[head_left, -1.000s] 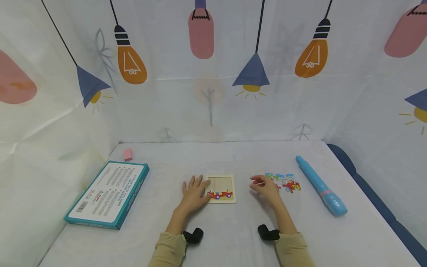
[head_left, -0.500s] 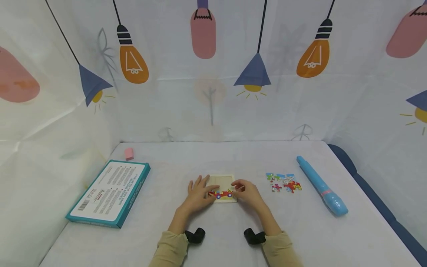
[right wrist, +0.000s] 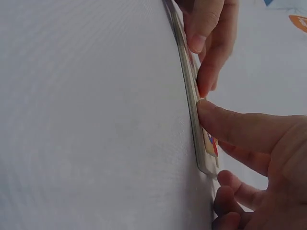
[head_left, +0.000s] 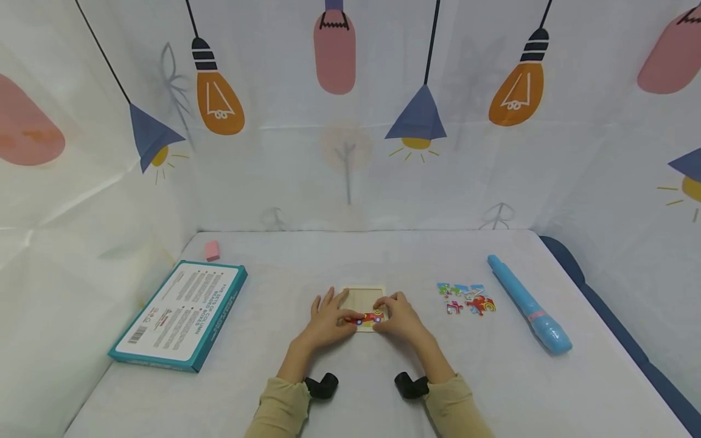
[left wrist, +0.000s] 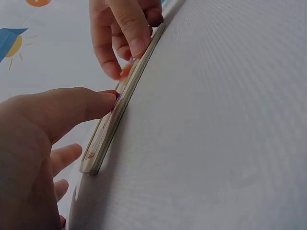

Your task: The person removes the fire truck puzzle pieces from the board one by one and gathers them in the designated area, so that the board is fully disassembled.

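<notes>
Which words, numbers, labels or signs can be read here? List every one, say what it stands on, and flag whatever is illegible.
"OF COLUMN": heading on the teal-edged box, turned sideways; its other words are too blurred to be sure of.
Smaller label lines and spine lettering on that box: too small to read.
Barcode on the same box: no digits legible.
Wooden puzzle tray and loose puzzle pieces: no lettering I can make out.

A pale puzzle tray (head_left: 362, 298) lies flat, red-car pieces (head_left: 369, 319) along its near side, bright loose pieces (head_left: 481, 305) to its right.
</notes>
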`<state>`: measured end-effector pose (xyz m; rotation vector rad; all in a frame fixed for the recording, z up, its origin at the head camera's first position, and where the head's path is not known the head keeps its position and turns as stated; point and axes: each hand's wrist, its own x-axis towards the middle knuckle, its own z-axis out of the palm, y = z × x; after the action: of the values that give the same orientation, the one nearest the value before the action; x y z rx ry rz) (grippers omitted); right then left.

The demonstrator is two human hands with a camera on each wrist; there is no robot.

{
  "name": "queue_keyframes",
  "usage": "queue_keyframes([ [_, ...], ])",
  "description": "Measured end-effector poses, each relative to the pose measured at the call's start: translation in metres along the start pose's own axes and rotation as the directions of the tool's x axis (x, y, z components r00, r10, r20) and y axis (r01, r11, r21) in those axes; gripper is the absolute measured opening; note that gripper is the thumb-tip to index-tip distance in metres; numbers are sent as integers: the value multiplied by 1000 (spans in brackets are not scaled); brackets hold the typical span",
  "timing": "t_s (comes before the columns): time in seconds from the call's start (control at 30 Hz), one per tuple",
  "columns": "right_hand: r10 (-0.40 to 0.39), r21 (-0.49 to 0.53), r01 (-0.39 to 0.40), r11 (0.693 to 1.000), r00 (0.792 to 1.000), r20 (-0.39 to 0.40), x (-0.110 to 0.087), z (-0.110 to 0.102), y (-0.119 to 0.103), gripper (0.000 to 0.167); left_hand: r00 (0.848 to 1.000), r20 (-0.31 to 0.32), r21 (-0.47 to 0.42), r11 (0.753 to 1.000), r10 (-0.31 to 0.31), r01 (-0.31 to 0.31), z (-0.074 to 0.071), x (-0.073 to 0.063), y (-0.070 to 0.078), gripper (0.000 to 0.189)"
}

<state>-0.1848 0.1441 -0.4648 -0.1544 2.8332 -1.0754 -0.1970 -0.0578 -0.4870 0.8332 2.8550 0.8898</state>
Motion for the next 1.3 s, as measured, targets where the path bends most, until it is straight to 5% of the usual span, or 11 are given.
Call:
queue_keyframes([
  [0.3,-52,131,50,990,999,10,0,-1,-1,31,1000,8,-22,1000,-5,5,-2,-1,2,27],
  [0.67,48,315,-44,948,999,-5,-7,-31,12,25,999,40,-34,999,-15,17,-3,-2,1,29],
  [1.3,173,329,-133,935,980,-97,-43,-97,70,34,998,61,-54,998,-17,20,-4,-1,0,30],
])
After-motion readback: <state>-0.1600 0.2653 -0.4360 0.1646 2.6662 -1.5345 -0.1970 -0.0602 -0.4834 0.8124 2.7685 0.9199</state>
